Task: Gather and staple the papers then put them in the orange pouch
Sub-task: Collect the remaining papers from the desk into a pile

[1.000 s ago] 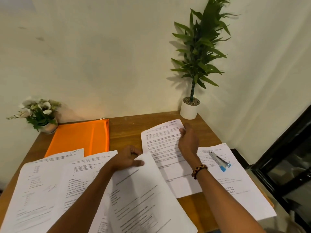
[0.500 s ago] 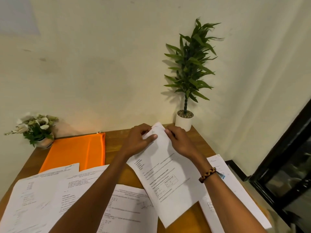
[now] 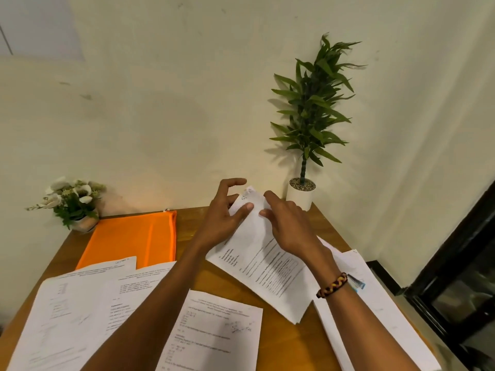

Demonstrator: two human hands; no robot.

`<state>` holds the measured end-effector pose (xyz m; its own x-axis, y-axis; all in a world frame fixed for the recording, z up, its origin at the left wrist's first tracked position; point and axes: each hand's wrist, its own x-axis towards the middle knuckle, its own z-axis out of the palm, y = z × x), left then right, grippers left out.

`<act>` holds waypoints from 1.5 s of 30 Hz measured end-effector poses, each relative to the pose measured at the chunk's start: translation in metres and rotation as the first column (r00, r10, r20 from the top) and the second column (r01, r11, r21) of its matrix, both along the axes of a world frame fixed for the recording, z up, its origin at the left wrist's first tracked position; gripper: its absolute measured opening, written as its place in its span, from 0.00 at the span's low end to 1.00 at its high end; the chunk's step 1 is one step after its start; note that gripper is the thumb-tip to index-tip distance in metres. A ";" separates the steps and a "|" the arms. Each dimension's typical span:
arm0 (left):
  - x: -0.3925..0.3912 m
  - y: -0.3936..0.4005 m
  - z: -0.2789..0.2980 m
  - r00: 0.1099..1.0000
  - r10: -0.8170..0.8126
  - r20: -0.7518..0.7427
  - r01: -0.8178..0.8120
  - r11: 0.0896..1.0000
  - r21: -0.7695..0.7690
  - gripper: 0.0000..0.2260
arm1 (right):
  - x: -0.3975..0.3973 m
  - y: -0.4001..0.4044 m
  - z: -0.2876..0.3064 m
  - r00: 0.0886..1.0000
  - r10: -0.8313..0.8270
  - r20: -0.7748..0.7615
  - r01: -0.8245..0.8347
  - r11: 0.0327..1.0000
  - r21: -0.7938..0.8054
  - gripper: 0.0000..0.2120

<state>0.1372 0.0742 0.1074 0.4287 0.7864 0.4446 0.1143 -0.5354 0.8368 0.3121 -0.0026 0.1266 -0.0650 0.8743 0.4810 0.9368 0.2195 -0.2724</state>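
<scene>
The orange pouch (image 3: 134,236) lies flat at the back left of the wooden table (image 3: 192,226). In the middle, a printed sheet (image 3: 267,266) is tilted up at its far end. My left hand (image 3: 222,218) pinches its top left edge, thumb on top, index finger raised. My right hand (image 3: 289,226) rests on the sheet's right side, with thumb and index finger near the top corner. Loose sheets lie at the front left (image 3: 67,317), front middle (image 3: 219,333) and right (image 3: 380,311). A small blue stapler (image 3: 357,283) peeks out beside my right wrist.
A tall green plant in a white pot (image 3: 300,194) stands at the back right corner. A small flower pot (image 3: 77,204) sits at the back left. The wall runs along the table's far edge. A dark framed glass panel (image 3: 460,277) stands to the right.
My left hand carried a sheet from the front left onto the sheet under my right hand. Both hands then moved to the pile's top end, and my left fingers have now loosened.
</scene>
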 end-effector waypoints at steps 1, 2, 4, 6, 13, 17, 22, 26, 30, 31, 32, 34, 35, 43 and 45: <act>-0.003 0.001 0.002 0.997 -0.012 -0.073 0.015 0.999 0.048 0.15 | -0.002 0.001 0.002 0.999 0.002 0.033 -0.002 1.000 -0.003 0.05; -0.006 0.001 0.003 0.992 -0.022 -0.125 0.033 0.996 0.084 0.11 | -0.004 0.002 0.004 0.998 0.012 0.054 -0.011 1.000 -0.005 0.05; -0.016 0.000 0.005 0.988 -0.035 -0.149 0.048 0.995 0.088 0.09 | -0.008 0.005 0.005 0.997 0.071 0.010 -0.071 0.997 -0.038 0.03; -0.031 -0.003 0.007 0.990 -0.041 -0.137 0.048 0.998 0.049 0.09 | -0.014 0.007 0.004 0.976 0.177 -0.123 -0.190 0.977 -0.100 0.05; -0.096 -0.017 -0.001 0.991 -0.131 0.034 0.135 0.929 -0.346 0.07 | -0.042 0.004 0.001 0.834 0.355 -0.421 -0.520 0.760 -0.390 0.20; -0.137 -0.031 -0.034 0.994 -0.112 -0.014 0.093 0.883 -0.460 0.10 | -0.053 -0.014 -0.026 0.782 0.179 -0.597 -0.518 0.719 -0.464 0.27; -0.164 -0.044 -0.098 0.822 -0.080 -0.563 -0.171 0.909 -0.379 0.23 | -0.050 -0.033 -0.104 0.949 0.123 -0.290 -0.266 0.805 -0.531 0.03; -0.157 -0.058 -0.123 0.687 -0.079 -0.723 -0.198 0.936 -0.290 0.25 | -0.060 -0.073 -0.164 0.996 0.069 -0.063 -0.086 0.940 -0.331 0.06; -0.156 -0.064 -0.134 0.690 -0.052 -0.722 -0.204 0.943 -0.264 0.25 | -0.076 -0.128 -0.197 0.990 0.136 -0.020 -0.137 0.964 -0.226 0.21; -0.155 -0.064 -0.134 0.694 -0.032 -0.720 -0.211 0.946 -0.246 0.23 | -0.077 -0.136 -0.201 0.990 0.137 0.026 -0.127 0.964 -0.235 0.26; -0.154 -0.064 -0.135 0.694 -0.022 -0.719 -0.203 0.953 -0.225 0.22 | -0.075 -0.141 -0.205 0.987 0.147 0.058 -0.128 0.959 -0.251 0.29; -0.152 -0.064 -0.134 0.686 -0.030 -0.727 -0.188 0.958 -0.217 0.21 | -0.072 -0.145 -0.209 0.986 0.160 0.055 -0.138 0.949 -0.285 0.31; -0.151 -0.064 -0.133 0.681 -0.042 -0.732 -0.185 0.956 -0.226 0.21 | -0.071 -0.146 -0.210 0.986 0.160 0.055 -0.139 0.951 -0.275 0.31; -0.134 -0.074 -0.131 0.651 -0.094 -0.753 -0.150 0.957 -0.248 0.22 | -0.075 -0.129 -0.202 0.989 0.144 0.027 -0.130 0.950 -0.284 0.27; -0.126 -0.081 -0.128 0.654 -0.084 -0.752 -0.136 0.965 -0.226 0.21 | -0.077 -0.118 -0.204 0.988 0.153 -0.024 -0.154 0.950 -0.273 0.31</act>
<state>0.0108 -0.0065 -0.0210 0.5044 0.8338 -0.2245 0.7702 -0.3168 0.5536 0.2350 -0.1205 -0.0771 -0.2081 0.9517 0.2258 0.8968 0.2778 -0.3443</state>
